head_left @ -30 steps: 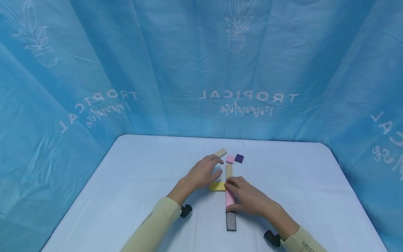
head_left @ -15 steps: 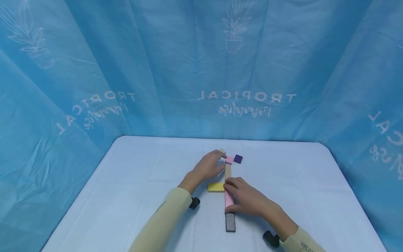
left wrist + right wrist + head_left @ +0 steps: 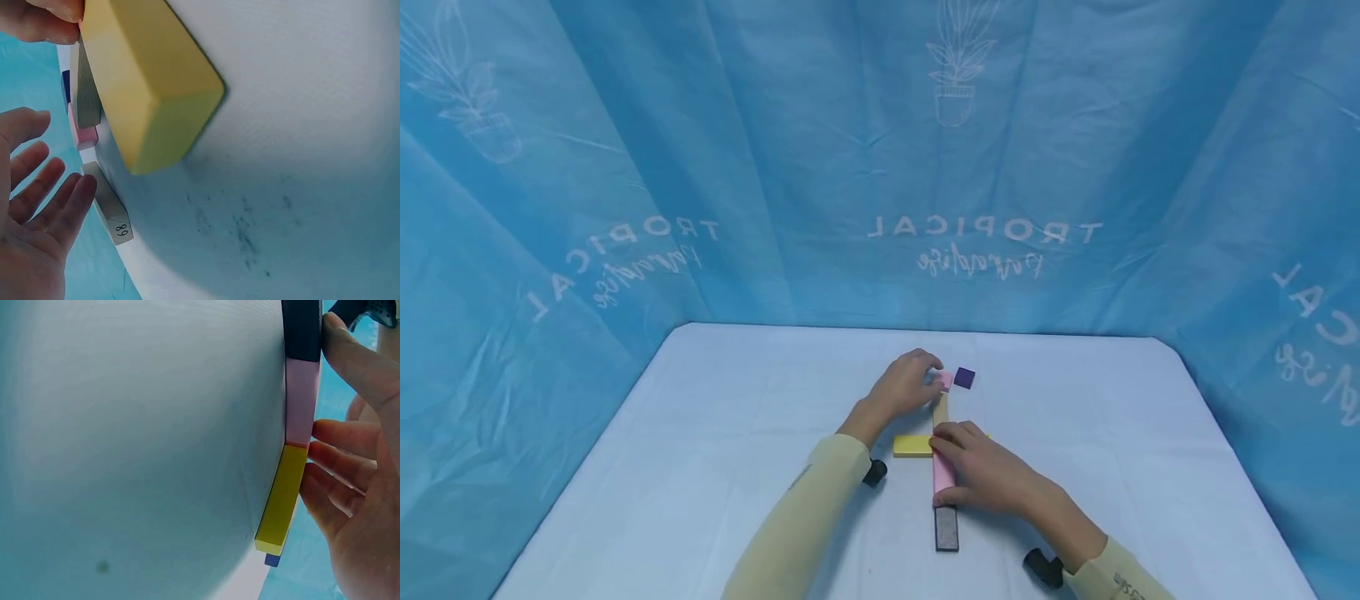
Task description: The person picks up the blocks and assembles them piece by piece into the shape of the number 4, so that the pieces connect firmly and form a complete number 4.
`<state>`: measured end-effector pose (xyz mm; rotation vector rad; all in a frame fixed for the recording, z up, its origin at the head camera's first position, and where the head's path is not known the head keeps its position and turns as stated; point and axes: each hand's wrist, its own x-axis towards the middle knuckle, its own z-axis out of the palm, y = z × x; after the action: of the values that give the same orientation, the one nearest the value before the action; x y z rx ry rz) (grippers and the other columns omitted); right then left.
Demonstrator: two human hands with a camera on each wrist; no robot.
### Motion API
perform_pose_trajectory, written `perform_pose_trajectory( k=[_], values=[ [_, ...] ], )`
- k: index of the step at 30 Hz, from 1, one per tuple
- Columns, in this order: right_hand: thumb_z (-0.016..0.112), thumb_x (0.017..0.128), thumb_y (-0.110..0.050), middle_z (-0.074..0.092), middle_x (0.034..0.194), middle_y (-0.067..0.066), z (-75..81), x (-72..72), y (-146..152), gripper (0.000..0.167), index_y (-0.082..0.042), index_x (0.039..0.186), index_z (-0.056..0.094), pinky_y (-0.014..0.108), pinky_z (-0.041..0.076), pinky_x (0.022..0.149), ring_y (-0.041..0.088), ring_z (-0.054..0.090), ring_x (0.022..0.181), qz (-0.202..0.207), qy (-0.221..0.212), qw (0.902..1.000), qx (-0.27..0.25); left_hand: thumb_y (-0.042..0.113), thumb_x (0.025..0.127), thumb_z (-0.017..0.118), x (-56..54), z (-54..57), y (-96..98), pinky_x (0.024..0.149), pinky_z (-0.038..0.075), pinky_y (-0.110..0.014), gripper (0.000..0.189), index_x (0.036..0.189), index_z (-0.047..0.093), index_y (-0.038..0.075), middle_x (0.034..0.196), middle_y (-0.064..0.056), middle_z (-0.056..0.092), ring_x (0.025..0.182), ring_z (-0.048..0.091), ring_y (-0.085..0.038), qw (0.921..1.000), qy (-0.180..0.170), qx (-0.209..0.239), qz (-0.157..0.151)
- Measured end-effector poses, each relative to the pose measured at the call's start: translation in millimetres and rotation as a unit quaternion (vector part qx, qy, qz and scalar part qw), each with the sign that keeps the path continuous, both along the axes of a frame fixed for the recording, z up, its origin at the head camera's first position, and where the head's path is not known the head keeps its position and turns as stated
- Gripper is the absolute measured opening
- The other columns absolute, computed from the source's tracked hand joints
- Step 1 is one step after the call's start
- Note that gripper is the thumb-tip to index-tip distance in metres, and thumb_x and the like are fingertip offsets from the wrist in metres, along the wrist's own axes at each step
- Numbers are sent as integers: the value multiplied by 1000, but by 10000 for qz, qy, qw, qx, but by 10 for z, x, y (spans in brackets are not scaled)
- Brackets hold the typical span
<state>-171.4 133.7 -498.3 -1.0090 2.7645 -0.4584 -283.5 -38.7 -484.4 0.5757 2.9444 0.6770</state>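
1. Beginning nearest us, we find the dark grey block (image 3: 947,528) just short of the right hand (image 3: 988,468).
2. We see that hand spread along the long pink block (image 3: 943,475), touching it; its long axis runs away from us. The yellow block (image 3: 912,447) crosses near the fingertips.
3. Between both hands lies the slim beige block (image 3: 941,411).
4. The left hand (image 3: 904,385), fingers parted, is nearer the small pink block (image 3: 947,380), right beside its fingertips; we cannot tell contact.
5. Just rightward, we note the purple block (image 3: 965,378).
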Motion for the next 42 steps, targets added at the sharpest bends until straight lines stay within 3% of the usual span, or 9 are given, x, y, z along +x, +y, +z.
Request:
perform_pose_trajectory(
  k=[9,21,31,37,42],
  values=[
    [64,77,-68,39,144,-1,-17,-14,-7,86,-16,143,47,39,39,102,18,35,128,-28,-1,10000,-33,34,89,68,-67,-39,67,93,47,-35,35,119,65,16,121,-1,59,108,55,-15,9995,-209,98,205],
    [64,76,-68,40,143,-1,-36,-11,-13,86,-14,141,49,38,39,102,18,36,127,16,42,10000,-30,34,88,68,-110,-106,97,88,48,-29,36,119,65,15,116,0,62,100,55,-13,9992,-338,35,233],
    [63,76,-69,39,144,-1,-70,48,-50,87,-14,142,48,40,38,103,19,35,129,-41,-130,9999,-1,34,86,70,-56,-204,99,81,49,-29,35,114,68,12,107,-1,62,91,54,-13,9982,-316,249,442],
    [63,76,-68,38,145,0,-37,39,-37,86,-14,142,48,40,37,104,18,34,130,-48,-124,9999,-12,33,83,73,-65,-162,131,77,48,-28,35,110,68,11,102,-1,61,87,54,-14,9966,-390,313,661],
    [63,77,-68,37,146,0,0,6,-32,86,-14,143,47,40,37,104,18,34,129,-51,-173,9998,50,31,84,72,-99,-88,152,75,47,-28,34,111,68,11,101,0,61,85,53,-14,9970,-420,201,625]
  ],
)
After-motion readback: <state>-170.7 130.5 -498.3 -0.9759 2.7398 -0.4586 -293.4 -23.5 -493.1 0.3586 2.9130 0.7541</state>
